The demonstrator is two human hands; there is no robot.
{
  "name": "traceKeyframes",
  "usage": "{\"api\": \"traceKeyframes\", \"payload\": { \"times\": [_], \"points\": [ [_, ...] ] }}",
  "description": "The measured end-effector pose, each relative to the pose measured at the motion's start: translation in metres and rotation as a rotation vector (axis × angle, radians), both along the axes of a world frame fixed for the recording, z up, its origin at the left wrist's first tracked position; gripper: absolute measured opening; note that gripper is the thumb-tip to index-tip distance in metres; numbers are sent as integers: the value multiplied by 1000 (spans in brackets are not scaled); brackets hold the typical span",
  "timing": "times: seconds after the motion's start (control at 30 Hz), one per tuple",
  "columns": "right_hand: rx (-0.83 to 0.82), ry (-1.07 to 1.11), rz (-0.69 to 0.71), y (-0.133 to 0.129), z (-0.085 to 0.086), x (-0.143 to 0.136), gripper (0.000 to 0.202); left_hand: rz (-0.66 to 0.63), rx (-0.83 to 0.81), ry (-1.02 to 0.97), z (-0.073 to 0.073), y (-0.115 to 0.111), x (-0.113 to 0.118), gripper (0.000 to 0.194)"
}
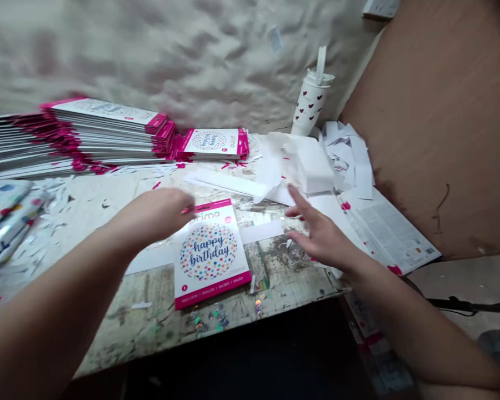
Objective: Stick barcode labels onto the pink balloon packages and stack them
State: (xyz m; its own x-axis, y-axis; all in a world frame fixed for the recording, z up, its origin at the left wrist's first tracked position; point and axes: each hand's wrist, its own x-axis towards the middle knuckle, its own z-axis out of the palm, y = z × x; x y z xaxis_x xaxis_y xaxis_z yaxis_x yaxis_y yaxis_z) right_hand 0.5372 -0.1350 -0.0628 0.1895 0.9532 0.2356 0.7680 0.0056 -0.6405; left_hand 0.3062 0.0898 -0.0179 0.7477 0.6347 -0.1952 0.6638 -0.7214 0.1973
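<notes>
Flat on the scuffed, white-stained counter [145, 322], near its front edge, lies a white cardboard packet with magenta bands and a round dotted "happy birthday" print [211, 253]; whether it is one packet or a few piled together, I can't tell. It looks light and fairly stiff, with a smooth face that may slide a little; I'd take it by the side edges, since squeezing the corners could crease them.

The left hand [164, 214] is curled inward by the packet's upper left corner, but its fingertips are turned away from me, so I cannot tell whether they grip anything. The right hand [316, 233] hangs to the packet's right, fingers loose and spread, with nothing in them.

Behind, a tall leaning stack of magenta-and-white packets [116, 133] stands beside a lower pile of the same kind [212, 143]. Long white paper strips [233, 183] lie across the space beyond the packet and look most in the way. Farther right are a thick white paper block [314, 164] and a white tumbler dotted with dark red hearts [310, 100]. Glittery scraps [219, 319] litter the front edge
</notes>
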Motion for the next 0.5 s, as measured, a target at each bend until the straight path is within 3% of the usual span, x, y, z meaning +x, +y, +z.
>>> {"api": "traceKeyframes", "payload": {
  "times": [0.03, 0.1, 0.17, 0.23, 0.33, 0.5],
  "points": [
    [-92, -38, 72, 13, -6, -5, 86, -2, 1, 135, -10, 2, -30, 19],
    [-230, -114, 181, 38, -18, -11, 91, -2, -61, 200, -31, 2, -75, 31],
    [-328, -178, 228, 59, -25, -13, 99, 53, -158, 180, -47, 0, -100, 42],
    [-416, -221, 220, 73, -28, -12, 105, 144, -244, 195, -56, -3, -109, 42],
    [-512, -173, 179, 80, -26, -10, 106, 222, -309, 236, -56, -4, -110, 28],
    [-483, 30, 106, 80, -29, -8, 93, 300, -319, 89, -56, -2, -117, 29]
  ]
}}
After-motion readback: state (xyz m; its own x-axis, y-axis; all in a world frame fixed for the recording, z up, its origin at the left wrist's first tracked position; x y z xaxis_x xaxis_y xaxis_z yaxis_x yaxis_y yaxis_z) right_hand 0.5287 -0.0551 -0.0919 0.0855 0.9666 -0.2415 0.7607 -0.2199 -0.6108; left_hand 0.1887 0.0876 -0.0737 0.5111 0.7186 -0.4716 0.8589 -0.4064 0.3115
